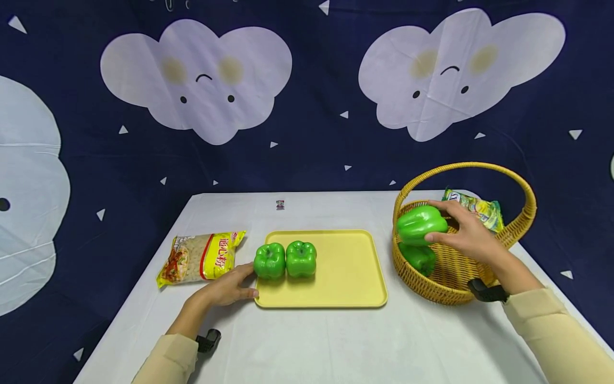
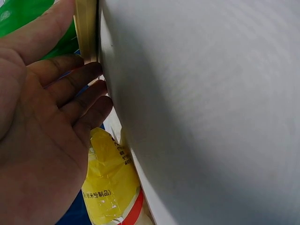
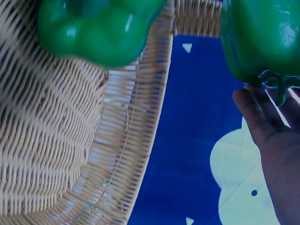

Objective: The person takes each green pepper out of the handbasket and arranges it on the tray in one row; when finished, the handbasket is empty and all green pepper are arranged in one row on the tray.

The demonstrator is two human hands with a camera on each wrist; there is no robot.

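Note:
My right hand (image 1: pixel 462 232) grips a green bell pepper (image 1: pixel 421 225) above the wicker basket (image 1: pixel 451 298); in the right wrist view its stem faces the fingers (image 3: pixel 255 112). Below it, another green bell pepper (image 1: pixel 417 258) lies inside the basket. Two more green peppers stand side by side on the left part of a yellow tray (image 1: pixel 345 272): one at the edge (image 1: pixel 269 261), the other beside it (image 1: pixel 301 260). Next to the tray's left edge is my left hand (image 1: pixel 230 286), fingers extended and thumb apart, with nothing held in it. Its fingertips are partly hidden behind the nearest pepper.
A yellow noodle packet (image 1: pixel 201 257) lies left of the tray. Behind the basket is a green snack bag (image 1: pixel 479 209), partly covered by the right hand and basket. The basket's tall handle (image 1: pixel 470 165) arches over its opening. A dark cloud-patterned curtain (image 1: pixel 316 160) hangs behind the white table (image 1: pixel 307 341).

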